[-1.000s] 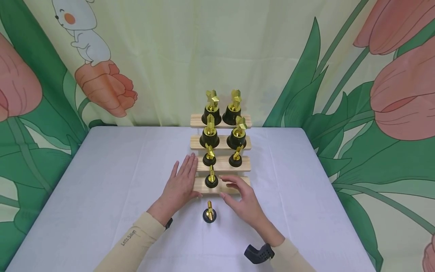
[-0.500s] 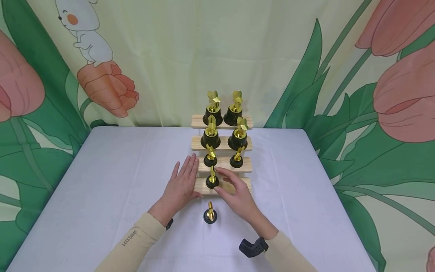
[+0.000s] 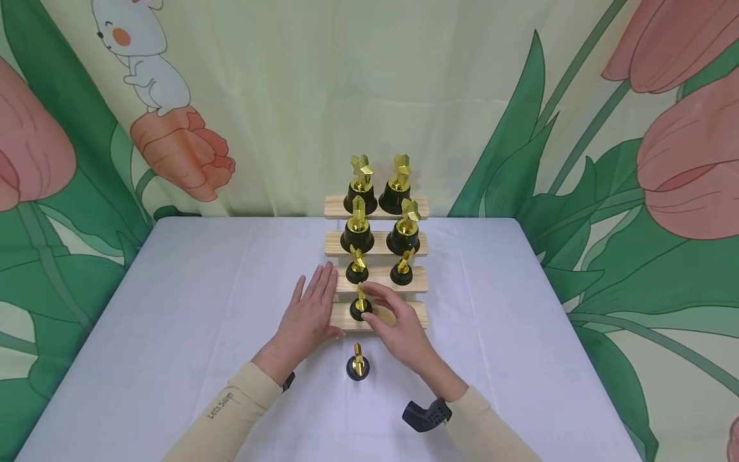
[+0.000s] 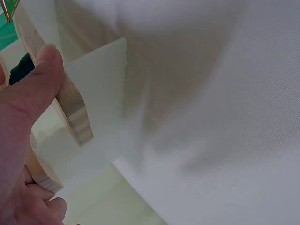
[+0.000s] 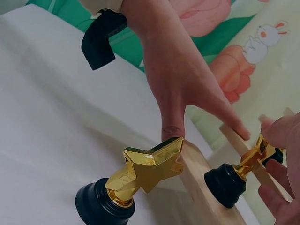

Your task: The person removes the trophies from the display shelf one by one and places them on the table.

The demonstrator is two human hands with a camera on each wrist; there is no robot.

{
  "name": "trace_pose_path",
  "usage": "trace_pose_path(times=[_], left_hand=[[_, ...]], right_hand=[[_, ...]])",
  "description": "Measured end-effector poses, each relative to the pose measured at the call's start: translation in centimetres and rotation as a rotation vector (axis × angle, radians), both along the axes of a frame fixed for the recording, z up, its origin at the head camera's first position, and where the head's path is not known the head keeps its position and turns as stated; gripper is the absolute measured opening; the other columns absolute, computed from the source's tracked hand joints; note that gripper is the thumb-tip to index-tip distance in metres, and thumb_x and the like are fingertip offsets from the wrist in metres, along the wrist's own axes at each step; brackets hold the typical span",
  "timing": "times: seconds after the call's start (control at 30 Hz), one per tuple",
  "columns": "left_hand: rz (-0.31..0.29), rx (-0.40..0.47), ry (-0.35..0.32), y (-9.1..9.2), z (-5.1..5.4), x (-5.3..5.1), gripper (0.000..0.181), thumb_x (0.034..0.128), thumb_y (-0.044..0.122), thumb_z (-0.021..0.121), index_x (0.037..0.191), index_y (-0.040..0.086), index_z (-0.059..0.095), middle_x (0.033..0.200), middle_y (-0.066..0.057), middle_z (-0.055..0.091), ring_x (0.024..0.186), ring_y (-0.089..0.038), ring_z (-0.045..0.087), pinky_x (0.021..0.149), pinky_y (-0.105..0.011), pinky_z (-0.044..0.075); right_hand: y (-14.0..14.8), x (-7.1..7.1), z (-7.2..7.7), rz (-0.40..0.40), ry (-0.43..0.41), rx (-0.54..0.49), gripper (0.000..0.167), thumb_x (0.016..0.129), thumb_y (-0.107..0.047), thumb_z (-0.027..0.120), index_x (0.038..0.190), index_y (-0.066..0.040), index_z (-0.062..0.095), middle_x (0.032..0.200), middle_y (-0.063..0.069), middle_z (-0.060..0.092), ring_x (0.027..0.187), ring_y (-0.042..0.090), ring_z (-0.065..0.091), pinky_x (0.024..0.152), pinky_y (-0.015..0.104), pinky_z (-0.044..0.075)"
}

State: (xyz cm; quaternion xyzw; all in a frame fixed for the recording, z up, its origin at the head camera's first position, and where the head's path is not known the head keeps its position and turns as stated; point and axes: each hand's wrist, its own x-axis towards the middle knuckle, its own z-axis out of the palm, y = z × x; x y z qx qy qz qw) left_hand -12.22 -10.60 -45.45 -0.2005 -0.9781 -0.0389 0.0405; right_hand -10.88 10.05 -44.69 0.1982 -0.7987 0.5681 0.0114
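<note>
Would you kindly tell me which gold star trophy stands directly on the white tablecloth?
The black-based gold star trophy nearest the person; the other seven trophies stand on pale wooden shelves.

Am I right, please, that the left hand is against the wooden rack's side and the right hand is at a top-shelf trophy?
It is not the top shelf: the head view shows the right hand at the trophy on the lowest shelf; the left hand is against the rack, as you say.

"let's" on left sleeve (image 3: 226, 412), next word unclear
</note>
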Motion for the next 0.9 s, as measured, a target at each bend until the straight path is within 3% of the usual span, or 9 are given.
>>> trace_pose_path(times=[0.1, 0.17, 0.43, 0.9], left_hand=[[0.001, 0.002, -0.004, -0.02, 0.02, -0.03, 0.127, 0.0671, 0.053, 0.084, 0.157, -0.002, 0.014, 0.166, -0.019, 0.013, 0.154, -0.034, 0.017, 0.123, -0.055, 0.018], [-0.002, 0.007, -0.002, -0.05, 0.03, -0.03, 0.127, 0.0671, 0.053, 0.084, 0.157, -0.002, 0.014, 0.166, -0.019, 0.013, 0.153, -0.034, 0.017, 0.123, -0.055, 0.018], [-0.007, 0.018, -0.005, 0.01, 0.12, -0.10, 0.126, 0.0669, 0.052, 0.085, 0.157, -0.003, 0.015, 0.165, -0.019, 0.014, 0.153, -0.034, 0.017, 0.123, -0.055, 0.018], [0.003, 0.013, -0.024, -0.05, 0.10, -0.09, 0.127, 0.0673, 0.052, 0.085, 0.157, -0.002, 0.012, 0.166, -0.018, 0.012, 0.154, -0.033, 0.015, 0.124, -0.055, 0.016]], right_hand=[[-0.07, -0.16, 0.08, 0.003, 0.002, 0.008, 0.047, 0.093, -0.007, 0.067, 0.138, -0.012, 0.054, 0.139, 0.001, 0.059, 0.129, 0.017, 0.056, 0.109, 0.038, 0.047], [-0.04, -0.59, -0.70, -0.002, 0.005, 0.012, 0.045, 0.093, -0.010, 0.068, 0.136, -0.017, 0.055, 0.137, -0.004, 0.060, 0.128, 0.013, 0.057, 0.108, 0.035, 0.048], [-0.26, -0.86, -0.35, -0.009, 0.041, 0.022, 0.041, 0.091, -0.006, 0.070, 0.130, -0.012, 0.058, 0.130, 0.001, 0.064, 0.122, 0.017, 0.060, 0.104, 0.036, 0.051], [-0.11, -0.64, -0.38, 0.016, -0.007, 0.041, 0.045, 0.093, -0.005, 0.067, 0.134, -0.018, 0.056, 0.135, -0.005, 0.060, 0.124, 0.014, 0.059, 0.106, 0.030, 0.049]])
